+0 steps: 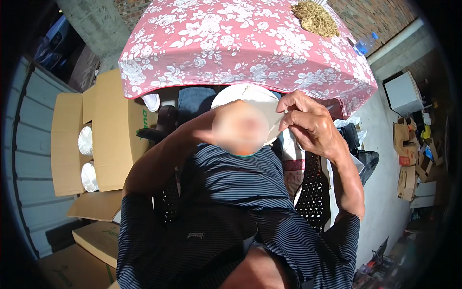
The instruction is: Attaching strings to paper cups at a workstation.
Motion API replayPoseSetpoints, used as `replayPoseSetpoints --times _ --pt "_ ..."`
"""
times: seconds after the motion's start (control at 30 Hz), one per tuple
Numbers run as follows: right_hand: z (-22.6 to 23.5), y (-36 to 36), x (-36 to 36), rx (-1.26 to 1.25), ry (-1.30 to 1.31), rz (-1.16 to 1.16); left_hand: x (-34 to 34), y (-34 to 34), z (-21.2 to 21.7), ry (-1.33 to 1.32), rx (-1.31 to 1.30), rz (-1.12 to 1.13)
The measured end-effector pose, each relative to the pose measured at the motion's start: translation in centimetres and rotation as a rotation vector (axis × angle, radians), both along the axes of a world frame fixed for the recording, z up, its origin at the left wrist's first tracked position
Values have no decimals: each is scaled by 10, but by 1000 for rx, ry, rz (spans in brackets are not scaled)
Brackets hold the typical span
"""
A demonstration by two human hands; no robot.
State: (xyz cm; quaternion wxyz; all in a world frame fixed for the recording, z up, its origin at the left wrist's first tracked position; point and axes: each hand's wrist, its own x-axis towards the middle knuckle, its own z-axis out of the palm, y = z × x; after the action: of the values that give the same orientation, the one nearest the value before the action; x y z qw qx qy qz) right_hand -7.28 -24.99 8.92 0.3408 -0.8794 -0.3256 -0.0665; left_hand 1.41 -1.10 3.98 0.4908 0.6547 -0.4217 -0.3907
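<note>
In front of my striped shirt is a round white thing [236, 95], its kind unclear, with a small dark mark near its far edge. My left hand [240, 126] lies over its near part; a blurred patch hides the fingers, so whether they grip it does not show. At the right edge of the white thing is my right hand [310, 123], fingers bent and thumb and forefinger drawn together in a pinch. Whatever is between those fingertips is too small to make out.
Beyond my hands stands a table under a pink flowered cloth [207, 53], with a bundle of straw-coloured strands [315, 18] and a plastic bottle [366, 43] on it. An open cardboard box [113, 139] holding white rolls stands left. Flattened cartons [409, 154] lie far right.
</note>
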Motion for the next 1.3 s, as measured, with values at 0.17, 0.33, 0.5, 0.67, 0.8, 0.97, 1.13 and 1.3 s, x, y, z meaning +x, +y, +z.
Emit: replayPoseSetpoints --times 0.17,0.33,0.5,0.67,0.8,0.97,1.13,1.3 --pt "-17 4 -11 -13 -20 -117 4 1 -19 148 -157 57" --pt "-27 19 -23 91 17 -234 5 -4 -23 204 -185 110" --pt "-38 17 -19 180 58 -296 5 -6 -27 161 -191 121" --pt "-40 19 -22 157 23 -281 7 -1 -26 546 -290 253" --pt "-40 29 -34 148 95 -289 3 2 -24 628 -310 191" --pt "-36 32 -38 133 50 -307 -11 -3 -17 388 -274 279" --pt "-36 25 -42 140 94 -351 -20 -8 -11 298 -254 324" --pt "-41 23 -43 172 95 -346 -20 -13 -18 299 -225 291"
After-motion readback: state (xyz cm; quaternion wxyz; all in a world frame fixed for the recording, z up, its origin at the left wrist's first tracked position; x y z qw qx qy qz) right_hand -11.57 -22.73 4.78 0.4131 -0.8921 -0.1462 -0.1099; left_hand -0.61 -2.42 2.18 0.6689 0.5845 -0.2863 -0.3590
